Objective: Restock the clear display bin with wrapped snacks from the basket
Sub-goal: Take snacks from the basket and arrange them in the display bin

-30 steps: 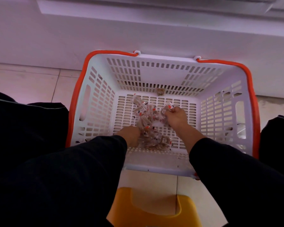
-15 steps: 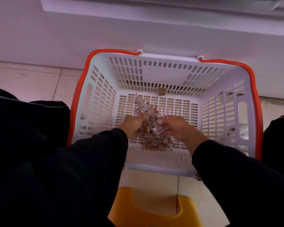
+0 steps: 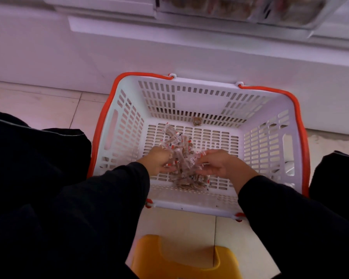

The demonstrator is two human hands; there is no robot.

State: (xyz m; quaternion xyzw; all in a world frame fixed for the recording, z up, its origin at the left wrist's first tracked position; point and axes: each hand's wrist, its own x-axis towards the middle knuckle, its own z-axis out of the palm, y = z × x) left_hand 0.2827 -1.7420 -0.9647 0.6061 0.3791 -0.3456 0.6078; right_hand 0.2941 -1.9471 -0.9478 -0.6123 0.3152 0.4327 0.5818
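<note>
Gripping wrapped snacks (image 3: 181,158) between them, left hand (image 3: 159,161), right hand (image 3: 220,165) — inside basket (image 3: 197,99)

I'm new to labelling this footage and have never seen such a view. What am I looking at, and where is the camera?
There is no machine: a person wears the camera on the head, looking down at their own two hands. A white slotted plastic basket with orange handles stands on the tiled floor. In it lies a heap of small clear-wrapped brown snacks. The left hand and the right hand both take a grip on snacks from it. One stray snack lies by the far wall. A yellow plastic stool stands nearest.
</note>
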